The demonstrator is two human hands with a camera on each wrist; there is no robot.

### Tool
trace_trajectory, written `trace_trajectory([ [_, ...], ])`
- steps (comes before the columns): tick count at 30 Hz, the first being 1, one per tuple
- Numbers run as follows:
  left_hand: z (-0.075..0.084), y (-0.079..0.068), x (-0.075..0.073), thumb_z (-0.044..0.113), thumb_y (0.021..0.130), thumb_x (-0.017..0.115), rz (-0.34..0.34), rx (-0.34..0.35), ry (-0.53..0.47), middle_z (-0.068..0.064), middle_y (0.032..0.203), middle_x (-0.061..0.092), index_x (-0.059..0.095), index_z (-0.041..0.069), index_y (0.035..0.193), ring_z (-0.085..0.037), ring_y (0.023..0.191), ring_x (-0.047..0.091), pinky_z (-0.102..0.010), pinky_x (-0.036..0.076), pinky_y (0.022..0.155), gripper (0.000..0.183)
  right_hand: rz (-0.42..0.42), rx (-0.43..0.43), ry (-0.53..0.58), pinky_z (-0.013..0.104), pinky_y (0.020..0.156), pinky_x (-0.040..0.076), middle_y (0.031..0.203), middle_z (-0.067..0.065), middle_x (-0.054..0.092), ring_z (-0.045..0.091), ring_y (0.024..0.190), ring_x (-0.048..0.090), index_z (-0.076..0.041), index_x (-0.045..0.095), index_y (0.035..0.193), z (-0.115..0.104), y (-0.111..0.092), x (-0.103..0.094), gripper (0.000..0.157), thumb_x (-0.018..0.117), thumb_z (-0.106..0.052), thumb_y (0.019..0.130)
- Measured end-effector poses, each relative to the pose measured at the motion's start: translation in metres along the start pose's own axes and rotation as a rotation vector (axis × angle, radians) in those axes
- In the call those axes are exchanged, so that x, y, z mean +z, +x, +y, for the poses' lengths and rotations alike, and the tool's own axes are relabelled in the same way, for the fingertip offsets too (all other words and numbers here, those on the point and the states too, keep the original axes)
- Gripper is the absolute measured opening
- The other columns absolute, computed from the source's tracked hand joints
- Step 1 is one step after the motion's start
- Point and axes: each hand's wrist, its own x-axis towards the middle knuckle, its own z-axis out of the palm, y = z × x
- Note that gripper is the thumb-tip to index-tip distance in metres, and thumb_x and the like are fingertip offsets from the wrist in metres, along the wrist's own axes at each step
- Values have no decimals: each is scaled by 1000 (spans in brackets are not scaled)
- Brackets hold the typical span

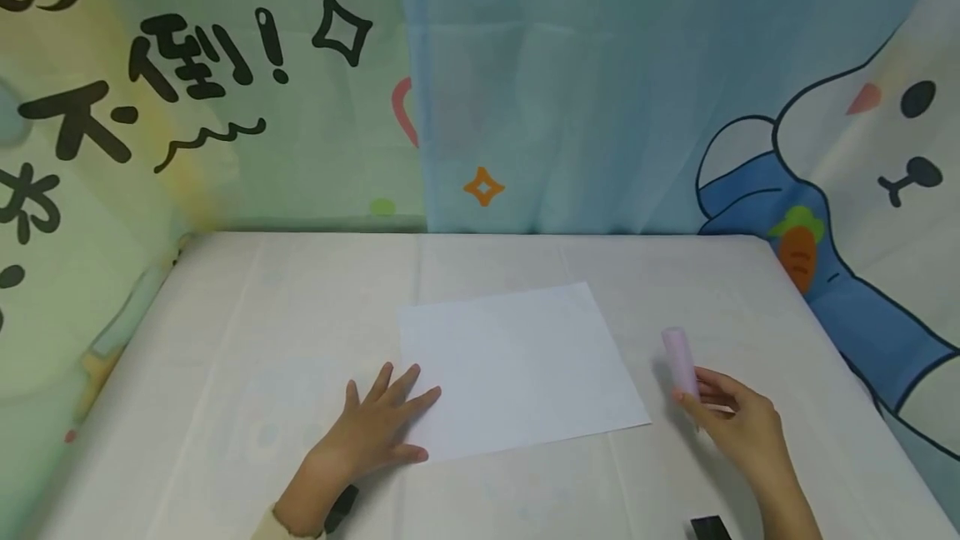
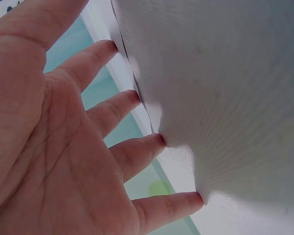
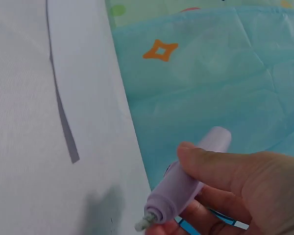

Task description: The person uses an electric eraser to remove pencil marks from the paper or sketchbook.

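A sheet of white paper (image 1: 525, 369) lies slightly turned on the white-covered table. My left hand (image 1: 386, 419), fingers spread, rests at the sheet's left edge. In the left wrist view the fingertips (image 2: 157, 140) press down along that edge. To the right of the paper, my right hand (image 1: 738, 423) holds a thick lilac marker (image 1: 678, 361) between thumb and fingers, above the cloth. The right wrist view shows the marker (image 3: 179, 183) tilted, its pale greenish tip (image 3: 145, 223) bare and pointing down toward the table.
White cloth (image 1: 300, 290) covers the table. Behind it hangs a printed curtain (image 1: 562, 107) with dark lettering, stars and a cartoon animal, running down both sides. Black wrist-worn pieces (image 1: 708, 527) show near the bottom edge.
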Motion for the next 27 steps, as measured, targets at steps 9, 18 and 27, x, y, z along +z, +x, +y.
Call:
trace_trajectory([
  [9, 0, -1, 0, 45, 80, 73, -5, 1, -19, -16, 157, 30, 45, 18, 147, -49, 143, 19, -80, 14, 100, 78, -36, 137, 92, 20, 62, 51, 111, 17, 68, -10, 74, 53, 7, 53, 133, -7, 1, 0, 66, 73, -36, 88],
  [18, -1, -1, 1, 44, 80, 73, 3, 14, -10, -18, 156, 31, 45, 17, 146, -51, 142, 20, -81, 16, 98, 77, -69, 101, 465, 17, 67, 55, 84, -18, 65, -3, 76, 64, 7, 54, 123, -4, 0, -1, 44, 71, -17, 91],
  [27, -1, 0, 1, 45, 79, 73, 14, 21, -10, -18, 156, 31, 46, 17, 146, -51, 142, 20, -81, 16, 98, 77, -172, 91, 613, 18, 72, 55, 90, -20, 69, -1, 84, 67, -2, 51, 120, -7, 2, 7, 37, 71, -13, 91],
])
